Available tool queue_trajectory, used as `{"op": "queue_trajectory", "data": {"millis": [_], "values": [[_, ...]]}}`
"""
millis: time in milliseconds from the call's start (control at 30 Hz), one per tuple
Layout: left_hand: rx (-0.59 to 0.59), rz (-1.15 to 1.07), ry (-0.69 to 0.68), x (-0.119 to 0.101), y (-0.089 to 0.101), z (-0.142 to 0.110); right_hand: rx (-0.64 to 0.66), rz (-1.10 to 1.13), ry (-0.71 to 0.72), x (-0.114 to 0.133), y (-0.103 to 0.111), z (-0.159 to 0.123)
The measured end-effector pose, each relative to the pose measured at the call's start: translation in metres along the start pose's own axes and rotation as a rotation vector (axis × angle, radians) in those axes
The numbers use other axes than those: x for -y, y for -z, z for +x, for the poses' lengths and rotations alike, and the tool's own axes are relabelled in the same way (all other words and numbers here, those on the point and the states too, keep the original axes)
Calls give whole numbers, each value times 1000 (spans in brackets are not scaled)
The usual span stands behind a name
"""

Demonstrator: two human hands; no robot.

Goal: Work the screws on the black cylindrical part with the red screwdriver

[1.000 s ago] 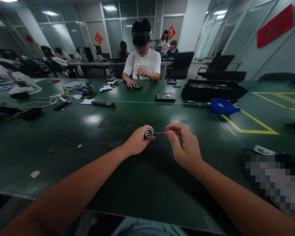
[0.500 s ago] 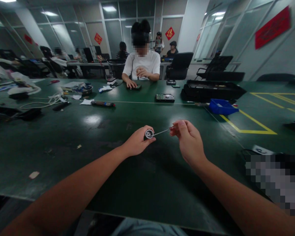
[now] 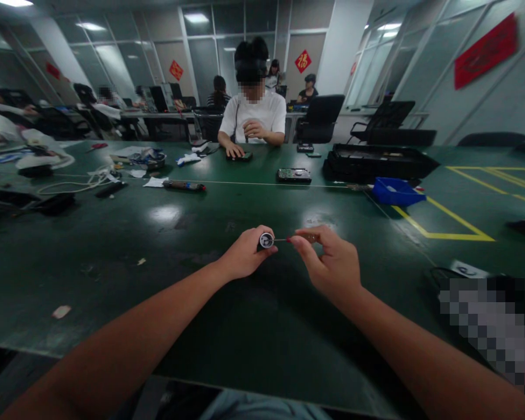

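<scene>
My left hand (image 3: 250, 252) is wrapped round a small dark cylinder with a silver rim (image 3: 266, 240), its round end turned towards me. Some small parts show inside the rim, too small to name. My right hand (image 3: 335, 254) is closed in a pinch just to the right. Between its fingers is a slim screwdriver (image 3: 283, 239), with a thin metal shaft and a reddish part by the fingertips; most of its handle is hidden. The shaft lies nearly level, its tip at the cylinder's rim. Both hands are above the green table (image 3: 227, 326).
Across the table, a person in a white shirt (image 3: 256, 114) has a hand on a dark device (image 3: 240, 156). A hard drive (image 3: 294, 175), a black tray (image 3: 376, 163) and a blue bin (image 3: 397, 191) lie beyond my hands. A pen-like tool (image 3: 184, 185) and cables (image 3: 83, 182) lie left.
My right hand has come lower and slightly closer to my left hand. The shaft has gone from slanting to nearly level, and less of it shows. My left hand still holds the cylinder.
</scene>
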State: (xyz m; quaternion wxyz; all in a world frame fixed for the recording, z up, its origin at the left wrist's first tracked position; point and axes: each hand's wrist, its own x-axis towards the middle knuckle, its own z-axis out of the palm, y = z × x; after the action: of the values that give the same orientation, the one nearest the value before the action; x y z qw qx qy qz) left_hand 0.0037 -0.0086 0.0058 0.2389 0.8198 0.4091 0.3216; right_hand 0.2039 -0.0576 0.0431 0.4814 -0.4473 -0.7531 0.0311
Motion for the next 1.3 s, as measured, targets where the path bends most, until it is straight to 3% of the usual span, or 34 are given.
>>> {"op": "queue_trajectory", "data": {"millis": [233,567,700,1000,1100,1167,1300], "values": [[-8,36,-4,4,-2,1,-25,-95,-3,-1,0,0],[-23,55,-6,5,-2,2,128,51,55,1,0,-1],[-26,57,1,4,-2,2,66,124,-74,0,-4,-4],[-50,85,-49,-1,0,1,-84,619,-431,-13,-16,4],[-71,105,-70,-2,1,2,-92,865,-642,-26,-19,8],[-69,111,-43,-1,1,2,-142,881,-646,-30,-21,8],[-62,115,-23,0,1,3,-146,696,-494,-24,-18,5]]}}
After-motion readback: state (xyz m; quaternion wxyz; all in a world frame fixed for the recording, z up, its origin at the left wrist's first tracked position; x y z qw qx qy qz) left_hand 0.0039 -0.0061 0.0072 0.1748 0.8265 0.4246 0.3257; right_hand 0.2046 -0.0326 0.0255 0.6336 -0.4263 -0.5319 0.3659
